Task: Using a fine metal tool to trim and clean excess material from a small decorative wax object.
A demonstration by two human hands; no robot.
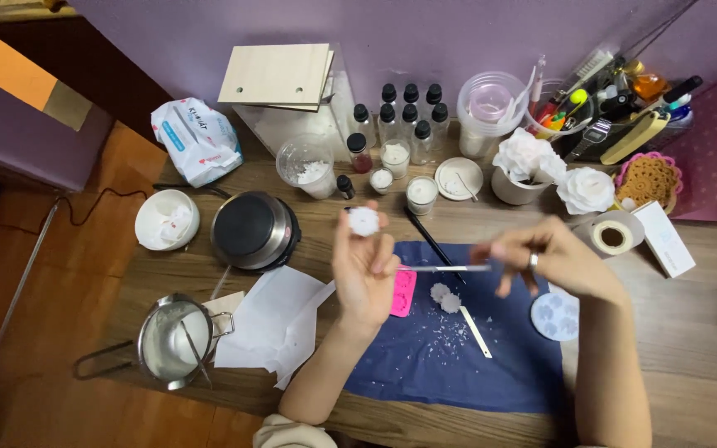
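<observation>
Workspace viewed from the head camera, read left to right. At far left on the table (pixel 690 332) we see a pot (pixel 172 340) of pale liquid with a stirrer lying in it, a white bowl (pixel 167 220), a round hotplate (pixel 252 230) and loose paper sheets (pixel 271 319); the pot sits near the table's front edge, so we judge that a nudge from the left forearm could tip it. Next, the left hand (pixel 364 265) is raised above a blue mat (pixel 450 357), its fingers (pixel 379 257) closed around a small white flower piece (pixel 364 221) pinched at the fingertips. A thin metal tool (pixel 446 268) runs from this hand across to the right hand (pixel 549 257), whose fingers are closed on its far end. White flakes (pixel 450 332) already litter the mat, beside a second white piece (pixel 445 297), a pink mould (pixel 403 292) and a flat strip (pixel 476 332).

Risks, as we judge them: the piece looks brittle, so too firm a pinch or a tool stroke pushed too deep could chip or crack it; a slip of the tool could nick the left fingers; a dropped piece could break on the mat. Behind, jars (pixel 408 116) and white blooms (pixel 587 189) stand well apart from the hands; we see little danger to them.
</observation>
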